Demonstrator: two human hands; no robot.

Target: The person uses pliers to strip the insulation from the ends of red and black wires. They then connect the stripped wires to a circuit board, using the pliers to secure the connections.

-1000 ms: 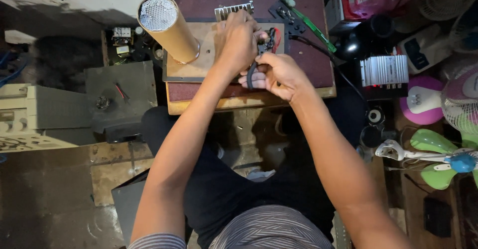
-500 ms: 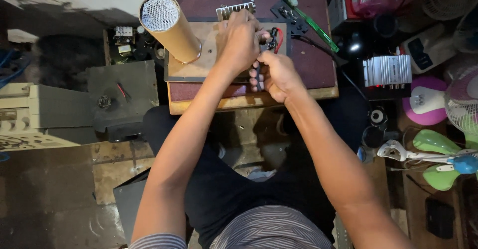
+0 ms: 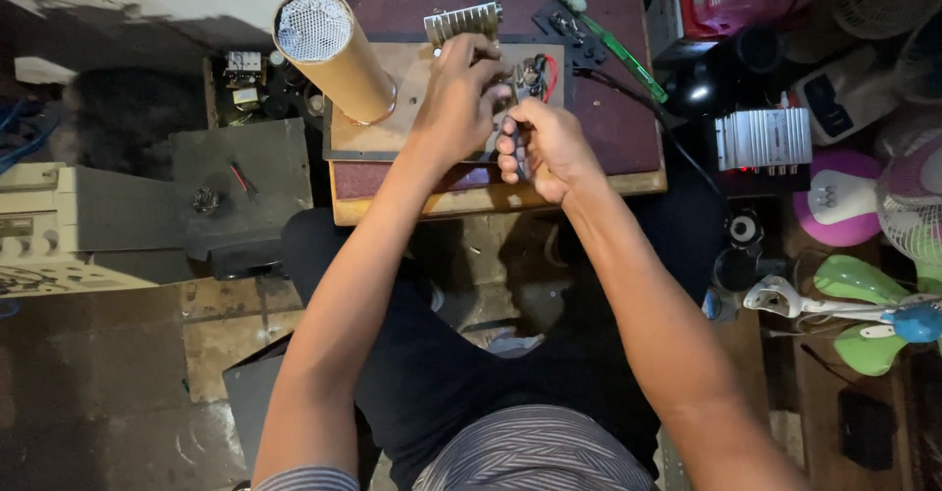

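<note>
The person's left hand (image 3: 461,99) is lying palm-down on a small component with red and black wires (image 3: 535,74), its fingers curling narrowly over it so that most of the part is hidden. That component is sitting on a flat brown wooden board (image 3: 412,123), toward the board's far right corner. The right hand (image 3: 549,148) is closing in a fist around the dark handles of a small hand tool (image 3: 512,143), just off the board's right edge and touching the left hand's fingers; I cannot tell what kind of tool it is.

A tan cardboard tube capped with white mesh (image 3: 334,54) is standing tilted on the board's left part. A ribbed silver metal heatsink (image 3: 461,22) is lying just beyond the board's far edge. A green-handled tool (image 3: 613,45) is resting well to the right of the board on the dark red tabletop (image 3: 628,128), and a silver ribbed box (image 3: 763,140) is sitting farther right still.
</note>
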